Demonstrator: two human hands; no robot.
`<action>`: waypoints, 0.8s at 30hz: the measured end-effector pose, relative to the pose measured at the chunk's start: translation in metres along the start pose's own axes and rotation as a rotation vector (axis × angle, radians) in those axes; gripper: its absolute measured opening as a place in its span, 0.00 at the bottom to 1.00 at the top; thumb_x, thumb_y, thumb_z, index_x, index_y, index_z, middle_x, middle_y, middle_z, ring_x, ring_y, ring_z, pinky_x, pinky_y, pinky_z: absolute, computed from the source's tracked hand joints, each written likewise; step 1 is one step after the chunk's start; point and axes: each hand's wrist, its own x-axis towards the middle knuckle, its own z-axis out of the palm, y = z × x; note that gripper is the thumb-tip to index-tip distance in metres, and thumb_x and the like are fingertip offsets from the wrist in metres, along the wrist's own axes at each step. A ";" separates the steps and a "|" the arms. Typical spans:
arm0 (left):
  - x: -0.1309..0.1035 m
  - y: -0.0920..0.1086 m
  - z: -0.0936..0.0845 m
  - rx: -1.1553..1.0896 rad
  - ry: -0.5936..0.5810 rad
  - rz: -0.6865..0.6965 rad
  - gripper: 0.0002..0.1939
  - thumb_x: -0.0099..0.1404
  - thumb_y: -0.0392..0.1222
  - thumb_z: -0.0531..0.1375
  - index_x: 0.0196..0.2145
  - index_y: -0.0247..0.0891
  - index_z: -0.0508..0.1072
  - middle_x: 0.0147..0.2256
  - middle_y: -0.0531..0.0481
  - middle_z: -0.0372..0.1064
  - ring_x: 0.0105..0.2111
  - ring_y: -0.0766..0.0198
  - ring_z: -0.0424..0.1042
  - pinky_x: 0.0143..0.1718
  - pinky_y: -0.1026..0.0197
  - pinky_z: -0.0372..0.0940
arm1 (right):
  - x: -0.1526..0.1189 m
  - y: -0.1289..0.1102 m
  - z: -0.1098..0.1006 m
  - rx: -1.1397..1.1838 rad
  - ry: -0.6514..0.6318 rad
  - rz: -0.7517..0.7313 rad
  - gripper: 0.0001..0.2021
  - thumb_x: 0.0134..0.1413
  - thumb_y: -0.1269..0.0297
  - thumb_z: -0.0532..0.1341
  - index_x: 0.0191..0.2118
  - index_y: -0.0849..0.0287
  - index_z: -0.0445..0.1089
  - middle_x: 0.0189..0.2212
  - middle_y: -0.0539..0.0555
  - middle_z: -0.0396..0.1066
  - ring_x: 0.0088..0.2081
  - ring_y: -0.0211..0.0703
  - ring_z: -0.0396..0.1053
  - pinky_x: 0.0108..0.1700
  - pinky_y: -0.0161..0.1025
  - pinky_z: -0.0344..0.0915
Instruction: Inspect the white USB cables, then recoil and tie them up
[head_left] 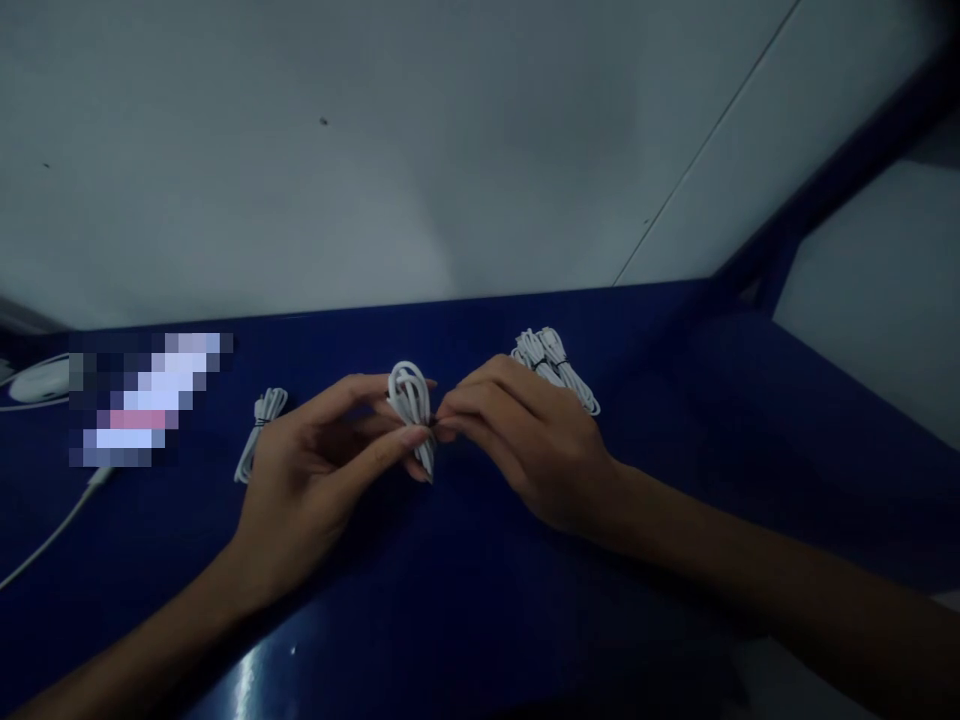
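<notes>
A coiled white cable [409, 398] stands nearly upright above the blue table, its loops at the top. My left hand [322, 450] is closed on it, pinching the bundle around its middle between thumb and fingers. From the right, my right hand [525, 425] meets it with fingertips pressed together on a thin dark tie [433, 423] at the cable's waist; the fingers hide most of the tie. Behind my left hand lies a tied white cable bundle [261, 432]. Beyond my right hand are more tied white bundles [559, 365], partly covered by it.
On the left of the blue table [465, 600] lies a pixelated bright device [157, 390] with a white cord [64, 540] plugged into it. A white rounded object [41, 380] sits at the far left. A pale wall [450, 150] rises behind the table.
</notes>
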 end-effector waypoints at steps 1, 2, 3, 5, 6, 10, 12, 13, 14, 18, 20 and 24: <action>-0.001 -0.002 -0.002 0.097 0.013 0.073 0.13 0.72 0.38 0.71 0.53 0.47 0.83 0.40 0.52 0.83 0.32 0.60 0.84 0.38 0.57 0.82 | 0.001 -0.003 -0.001 0.097 -0.028 0.119 0.08 0.77 0.72 0.60 0.42 0.62 0.76 0.38 0.55 0.76 0.37 0.41 0.74 0.39 0.40 0.74; -0.003 -0.004 -0.004 0.216 0.028 0.171 0.14 0.73 0.37 0.70 0.54 0.48 0.83 0.42 0.52 0.82 0.33 0.61 0.83 0.38 0.58 0.82 | 0.003 -0.005 -0.003 0.231 -0.066 0.268 0.07 0.77 0.71 0.62 0.43 0.61 0.76 0.39 0.54 0.75 0.37 0.40 0.73 0.38 0.39 0.73; -0.005 -0.006 -0.007 0.377 0.027 0.286 0.16 0.73 0.36 0.70 0.56 0.49 0.83 0.43 0.52 0.82 0.36 0.61 0.83 0.40 0.58 0.81 | 0.004 -0.007 -0.005 0.402 -0.124 0.448 0.07 0.77 0.67 0.62 0.42 0.60 0.76 0.37 0.52 0.73 0.35 0.38 0.72 0.36 0.36 0.71; -0.010 -0.009 -0.012 0.633 0.008 0.552 0.24 0.74 0.32 0.68 0.62 0.53 0.80 0.47 0.52 0.83 0.40 0.60 0.84 0.44 0.57 0.80 | 0.007 -0.009 -0.010 0.843 -0.301 0.801 0.11 0.77 0.58 0.63 0.43 0.59 0.74 0.33 0.48 0.71 0.24 0.33 0.66 0.26 0.34 0.64; -0.013 -0.009 -0.014 0.697 -0.030 0.595 0.27 0.76 0.30 0.65 0.66 0.55 0.76 0.54 0.50 0.82 0.45 0.59 0.84 0.48 0.56 0.79 | 0.008 -0.009 -0.012 1.030 -0.387 0.940 0.13 0.77 0.55 0.63 0.41 0.59 0.74 0.31 0.47 0.69 0.21 0.31 0.63 0.24 0.33 0.62; -0.018 -0.009 -0.017 0.669 0.004 0.548 0.26 0.80 0.37 0.61 0.69 0.63 0.72 0.58 0.55 0.80 0.50 0.58 0.83 0.51 0.55 0.77 | 0.010 -0.010 -0.014 1.245 -0.442 1.061 0.15 0.74 0.53 0.65 0.39 0.60 0.74 0.30 0.46 0.68 0.20 0.29 0.60 0.23 0.31 0.60; -0.015 -0.009 -0.016 0.648 0.022 0.509 0.24 0.76 0.38 0.68 0.64 0.62 0.77 0.50 0.55 0.82 0.43 0.60 0.82 0.46 0.56 0.77 | 0.008 -0.011 -0.011 0.984 -0.329 0.902 0.12 0.75 0.55 0.65 0.41 0.59 0.76 0.32 0.48 0.72 0.23 0.32 0.65 0.25 0.32 0.64; -0.013 -0.009 -0.014 0.623 0.029 0.471 0.23 0.75 0.37 0.69 0.62 0.59 0.79 0.47 0.54 0.82 0.40 0.61 0.81 0.44 0.57 0.77 | 0.006 -0.011 -0.009 0.798 -0.243 0.779 0.09 0.75 0.58 0.65 0.42 0.58 0.77 0.35 0.49 0.73 0.26 0.34 0.68 0.27 0.33 0.66; -0.011 -0.009 -0.013 0.577 0.029 0.417 0.20 0.74 0.37 0.70 0.60 0.56 0.80 0.44 0.54 0.80 0.38 0.62 0.80 0.41 0.58 0.77 | 0.004 -0.011 -0.007 0.589 -0.153 0.627 0.06 0.74 0.63 0.66 0.43 0.58 0.76 0.38 0.51 0.75 0.31 0.35 0.71 0.31 0.34 0.69; -0.006 -0.010 -0.005 0.240 0.030 0.158 0.14 0.73 0.39 0.71 0.54 0.51 0.83 0.41 0.53 0.78 0.36 0.62 0.82 0.40 0.60 0.80 | -0.004 -0.006 0.001 0.053 -0.099 0.076 0.04 0.76 0.73 0.62 0.48 0.63 0.75 0.43 0.58 0.76 0.39 0.41 0.73 0.38 0.38 0.75; -0.005 -0.008 -0.001 0.098 0.036 0.071 0.12 0.71 0.39 0.72 0.52 0.48 0.84 0.40 0.53 0.80 0.33 0.63 0.82 0.40 0.60 0.81 | -0.005 -0.002 0.003 -0.103 -0.117 -0.027 0.08 0.80 0.72 0.58 0.47 0.65 0.75 0.41 0.59 0.77 0.40 0.42 0.74 0.37 0.39 0.75; -0.004 -0.005 0.003 -0.029 0.026 -0.048 0.11 0.69 0.40 0.74 0.49 0.44 0.84 0.34 0.54 0.82 0.29 0.62 0.82 0.38 0.60 0.82 | -0.004 0.002 0.004 -0.260 -0.119 -0.114 0.14 0.81 0.73 0.55 0.43 0.67 0.76 0.37 0.59 0.78 0.38 0.43 0.74 0.35 0.39 0.74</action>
